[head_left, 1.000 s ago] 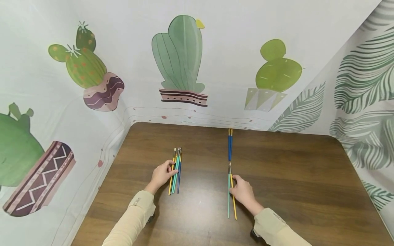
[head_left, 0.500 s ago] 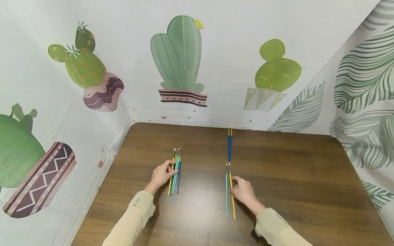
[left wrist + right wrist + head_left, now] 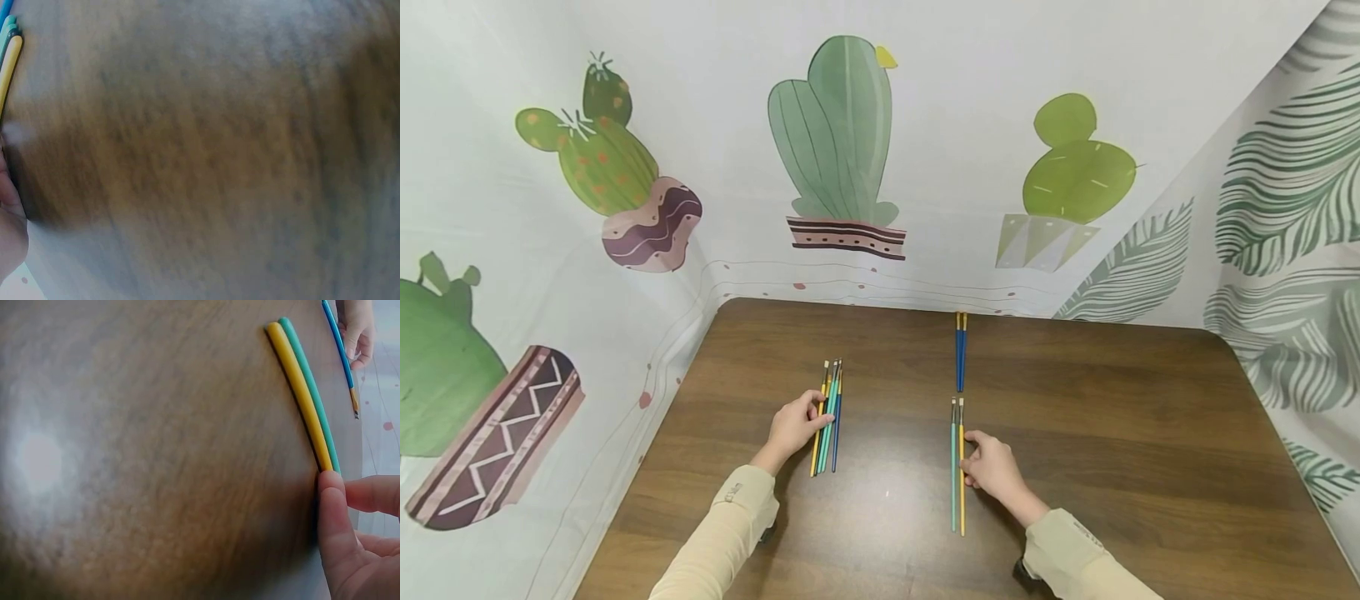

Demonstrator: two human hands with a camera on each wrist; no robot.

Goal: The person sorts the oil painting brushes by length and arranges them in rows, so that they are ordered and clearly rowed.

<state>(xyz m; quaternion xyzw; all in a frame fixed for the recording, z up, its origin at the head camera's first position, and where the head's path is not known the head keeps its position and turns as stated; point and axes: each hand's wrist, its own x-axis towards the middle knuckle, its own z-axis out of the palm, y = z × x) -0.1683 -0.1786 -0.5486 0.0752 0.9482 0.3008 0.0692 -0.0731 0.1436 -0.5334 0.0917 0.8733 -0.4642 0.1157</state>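
On the left of the brown table, my left hand (image 3: 793,427) holds a bunch of slim paintbrushes (image 3: 829,446) with thumb and index finger. The bunch mixes yellow, green and blue handles, bristles pointing away from me. Right of centre, my right hand (image 3: 992,467) has thumb and index fingertips on the yellow paintbrush (image 3: 962,508). In the right wrist view the thumb (image 3: 334,506) covers part of that yellow handle (image 3: 297,381). A green paintbrush (image 3: 953,492) lies close along its left side, nearly parallel. Only handle ends (image 3: 9,62) and part of the hand show in the left wrist view.
Two blue paintbrushes (image 3: 961,358) lie side by side beyond the yellow and green pair, by the table's far edge. A white cloth backdrop (image 3: 955,167) printed with cacti rises behind the table (image 3: 1112,400) and along its left side.
The yellow paintbrush has swung from slanted to nearly straight, its near end going left with my right hand. The green one has shifted slightly left. My left hand and its bunch have not moved.
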